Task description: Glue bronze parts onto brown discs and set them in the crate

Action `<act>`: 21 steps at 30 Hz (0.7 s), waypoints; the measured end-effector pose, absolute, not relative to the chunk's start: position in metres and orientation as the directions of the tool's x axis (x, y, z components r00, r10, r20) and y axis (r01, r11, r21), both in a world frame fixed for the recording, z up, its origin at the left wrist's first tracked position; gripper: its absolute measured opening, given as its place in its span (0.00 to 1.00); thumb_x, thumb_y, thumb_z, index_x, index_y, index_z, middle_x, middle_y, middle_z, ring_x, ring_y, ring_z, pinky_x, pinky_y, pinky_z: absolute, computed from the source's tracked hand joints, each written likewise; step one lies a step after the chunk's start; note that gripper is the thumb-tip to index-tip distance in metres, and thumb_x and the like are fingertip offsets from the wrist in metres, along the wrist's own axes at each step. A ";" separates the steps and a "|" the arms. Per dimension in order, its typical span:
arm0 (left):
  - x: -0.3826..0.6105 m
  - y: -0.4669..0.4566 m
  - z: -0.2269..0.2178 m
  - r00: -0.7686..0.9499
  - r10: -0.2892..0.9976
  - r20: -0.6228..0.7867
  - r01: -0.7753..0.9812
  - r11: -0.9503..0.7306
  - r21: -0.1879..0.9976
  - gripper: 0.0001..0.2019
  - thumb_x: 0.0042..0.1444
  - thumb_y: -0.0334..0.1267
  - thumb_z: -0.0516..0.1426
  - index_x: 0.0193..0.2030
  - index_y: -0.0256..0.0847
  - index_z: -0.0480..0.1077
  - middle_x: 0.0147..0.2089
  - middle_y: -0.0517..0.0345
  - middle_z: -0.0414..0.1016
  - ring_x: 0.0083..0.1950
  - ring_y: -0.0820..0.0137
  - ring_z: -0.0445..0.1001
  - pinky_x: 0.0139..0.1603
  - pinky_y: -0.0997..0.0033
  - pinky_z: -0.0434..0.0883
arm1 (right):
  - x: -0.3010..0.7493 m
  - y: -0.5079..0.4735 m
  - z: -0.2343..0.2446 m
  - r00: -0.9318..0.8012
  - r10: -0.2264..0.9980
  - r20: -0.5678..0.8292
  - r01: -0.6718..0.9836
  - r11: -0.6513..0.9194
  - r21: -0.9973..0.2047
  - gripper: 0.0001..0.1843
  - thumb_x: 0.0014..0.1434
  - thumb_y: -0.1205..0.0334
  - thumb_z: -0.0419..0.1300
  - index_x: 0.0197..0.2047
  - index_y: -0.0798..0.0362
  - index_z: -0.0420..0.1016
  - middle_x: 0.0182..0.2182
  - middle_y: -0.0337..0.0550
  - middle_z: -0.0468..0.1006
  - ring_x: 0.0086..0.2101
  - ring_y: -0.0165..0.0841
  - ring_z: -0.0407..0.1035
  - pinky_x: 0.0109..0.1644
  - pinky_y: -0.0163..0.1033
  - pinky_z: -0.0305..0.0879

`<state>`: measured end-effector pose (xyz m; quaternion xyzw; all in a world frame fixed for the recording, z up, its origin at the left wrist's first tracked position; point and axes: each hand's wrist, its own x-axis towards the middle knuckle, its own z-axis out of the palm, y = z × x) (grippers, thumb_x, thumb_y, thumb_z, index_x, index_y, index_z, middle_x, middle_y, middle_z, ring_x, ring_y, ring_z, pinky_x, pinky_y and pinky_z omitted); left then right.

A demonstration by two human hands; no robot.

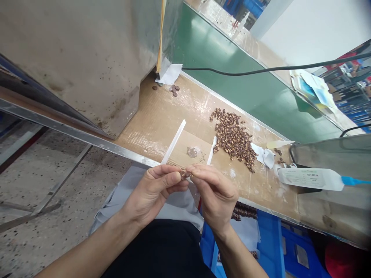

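Component [185, 175], small and copper-brown

Brown bench top [150, 123], pile of coppery parts [233, 139], clear object [193, 151]

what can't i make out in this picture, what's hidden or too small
All in the head view:
Small brown piece: mostly covered by the fingers of the left hand and right hand.
Print on the bottle: too small and blurred to read.
Blue crate: partly behind the right forearm, cut off by the bottom edge.
Background clutter: blurred, cut off by the right edge.
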<state>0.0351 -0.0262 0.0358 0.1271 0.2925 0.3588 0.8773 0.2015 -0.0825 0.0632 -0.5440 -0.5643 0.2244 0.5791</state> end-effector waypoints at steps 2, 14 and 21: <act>0.035 -0.026 0.038 0.564 0.707 -0.426 -0.545 0.707 0.451 0.12 0.51 0.39 0.83 0.38 0.41 0.90 0.38 0.54 0.92 0.36 0.71 0.89 0.44 0.78 0.86 | 0.202 -0.083 0.064 0.250 0.867 0.432 0.371 0.326 -0.870 0.18 0.71 0.74 0.72 0.53 0.40 0.91 0.48 0.40 0.92 0.48 0.41 0.89 0.57 0.49 0.88; 0.046 -0.034 0.045 0.464 0.721 -0.515 -0.511 0.692 0.510 0.13 0.48 0.39 0.84 0.37 0.41 0.90 0.39 0.53 0.92 0.38 0.67 0.90 0.45 0.74 0.88 | 0.208 -0.088 0.054 0.257 0.810 0.526 0.427 0.393 -0.814 0.23 0.70 0.76 0.71 0.58 0.37 0.90 0.49 0.40 0.92 0.47 0.42 0.89 0.56 0.52 0.89; 0.058 -0.036 0.039 0.479 0.697 -0.534 -0.443 0.717 0.539 0.12 0.52 0.38 0.82 0.39 0.40 0.90 0.44 0.53 0.92 0.40 0.68 0.90 0.49 0.75 0.87 | 0.219 -0.098 0.048 0.313 0.840 0.442 0.375 0.318 -0.871 0.21 0.70 0.75 0.72 0.56 0.38 0.91 0.48 0.39 0.92 0.47 0.41 0.88 0.57 0.50 0.87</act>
